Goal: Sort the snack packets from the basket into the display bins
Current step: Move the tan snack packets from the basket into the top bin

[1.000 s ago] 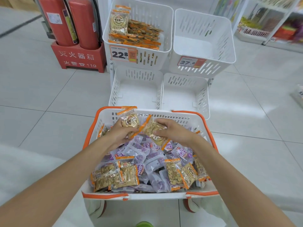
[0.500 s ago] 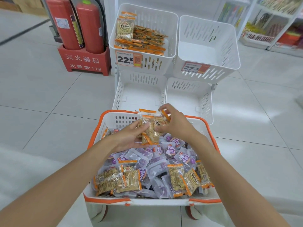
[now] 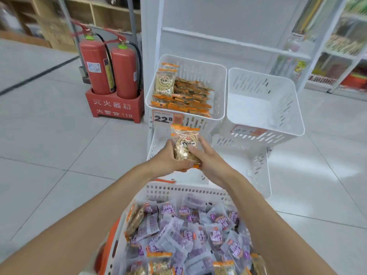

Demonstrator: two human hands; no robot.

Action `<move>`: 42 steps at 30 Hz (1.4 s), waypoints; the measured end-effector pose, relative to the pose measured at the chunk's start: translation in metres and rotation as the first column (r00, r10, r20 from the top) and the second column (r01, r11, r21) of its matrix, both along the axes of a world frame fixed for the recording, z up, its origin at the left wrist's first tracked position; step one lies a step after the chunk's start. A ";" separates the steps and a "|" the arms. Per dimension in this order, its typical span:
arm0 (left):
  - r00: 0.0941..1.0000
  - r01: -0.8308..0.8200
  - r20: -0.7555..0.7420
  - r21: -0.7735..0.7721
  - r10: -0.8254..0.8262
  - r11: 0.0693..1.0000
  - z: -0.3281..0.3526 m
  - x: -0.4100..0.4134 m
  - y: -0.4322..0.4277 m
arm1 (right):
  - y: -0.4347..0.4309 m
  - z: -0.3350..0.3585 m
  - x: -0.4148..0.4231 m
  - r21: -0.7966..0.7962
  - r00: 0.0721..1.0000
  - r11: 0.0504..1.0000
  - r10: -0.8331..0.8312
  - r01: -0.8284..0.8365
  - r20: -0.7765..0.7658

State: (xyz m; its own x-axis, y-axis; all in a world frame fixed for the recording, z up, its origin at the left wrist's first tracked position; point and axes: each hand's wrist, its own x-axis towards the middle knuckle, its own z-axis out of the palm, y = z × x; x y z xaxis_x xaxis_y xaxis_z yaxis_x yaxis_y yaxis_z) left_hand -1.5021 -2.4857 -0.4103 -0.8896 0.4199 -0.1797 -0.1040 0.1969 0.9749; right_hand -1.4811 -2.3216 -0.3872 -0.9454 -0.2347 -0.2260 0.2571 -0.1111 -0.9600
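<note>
Both hands hold a small stack of orange-edged snack packets [image 3: 184, 143] upright, above the far rim of the white basket [image 3: 178, 190] with orange handles. My left hand [image 3: 168, 157] grips the stack's left side and my right hand [image 3: 204, 157] grips its right side. The stack hangs in front of the upper left display bin [image 3: 216, 76], which holds several matching orange packets [image 3: 186, 98]. Purple packets [image 3: 188, 229] and a few orange ones fill the basket below my arms.
The upper right bin [image 3: 264, 108] holds nothing, and two lower bins [image 3: 256, 165] sit beneath. Two red fire extinguishers [image 3: 111, 70] stand in a red box left of the rack. Shelving with goods [image 3: 341, 46] runs at the far right. Grey tiled floor surrounds everything.
Both hands gathered the orange packets into one stack and lifted it out of the basket, forward toward the upper left bin. The view tilted up.
</note>
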 end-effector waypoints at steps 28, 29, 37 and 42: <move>0.889 -0.302 -0.436 -0.323 0.142 0.897 0.034 -0.189 -0.068 | -0.094 0.056 -0.190 0.427 0.975 0.900 0.011 0.086 -0.220; 0.882 -0.319 -0.457 -0.390 0.120 0.864 0.038 -0.185 -0.066 | -0.092 0.057 -0.190 0.465 0.974 0.878 -0.007 0.115 -0.227; 0.851 -0.450 -0.407 -0.239 0.332 0.861 0.035 -0.156 -0.077 | -0.072 0.049 -0.158 0.503 0.920 0.792 -0.180 0.345 -0.347; 0.837 -0.474 -0.423 -0.245 0.346 0.846 0.028 -0.096 -0.069 | -0.062 0.035 -0.107 0.428 0.833 0.753 -0.283 0.500 -0.476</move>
State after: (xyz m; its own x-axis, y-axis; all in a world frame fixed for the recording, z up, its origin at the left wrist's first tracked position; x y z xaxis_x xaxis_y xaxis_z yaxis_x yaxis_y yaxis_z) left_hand -1.5978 -2.5542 -0.3828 -0.9928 -0.0256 0.1169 0.0860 0.5264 0.8459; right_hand -1.5880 -2.3837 -0.3524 -0.9584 0.2248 0.1757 -0.0693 0.4138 -0.9077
